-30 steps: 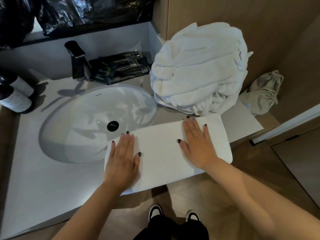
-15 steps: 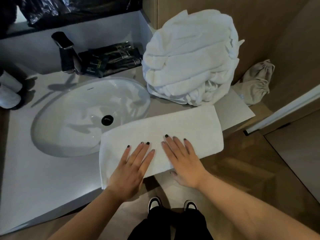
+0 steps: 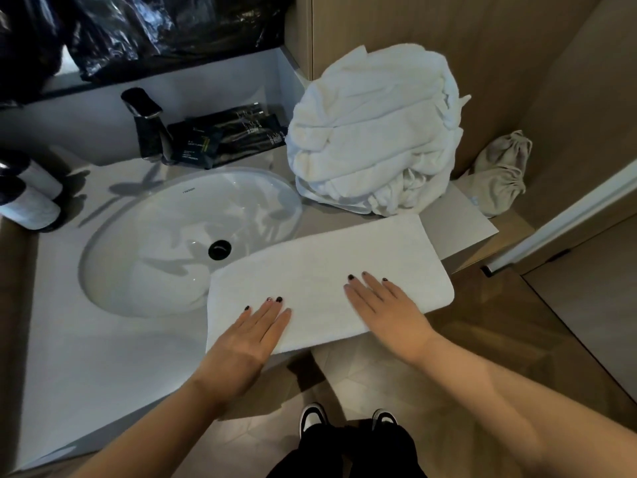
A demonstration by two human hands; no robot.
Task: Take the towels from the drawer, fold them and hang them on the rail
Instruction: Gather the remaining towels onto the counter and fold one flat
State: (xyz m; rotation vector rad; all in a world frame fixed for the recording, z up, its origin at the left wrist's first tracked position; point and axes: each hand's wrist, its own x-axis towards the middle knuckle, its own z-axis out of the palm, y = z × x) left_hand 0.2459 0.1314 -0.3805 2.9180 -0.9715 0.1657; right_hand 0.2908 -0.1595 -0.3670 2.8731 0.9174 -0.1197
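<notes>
On folded towel [image 3: 327, 274]: left hand [image 3: 248, 336], right hand [image 3: 386, 312] flat, palms down.

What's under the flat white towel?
The flat towel lies on the white counter, its left end covering part of the sink; its near edge hangs past the counter's front. Both hands rest on top. Anything else beneath is hidden.
</notes>
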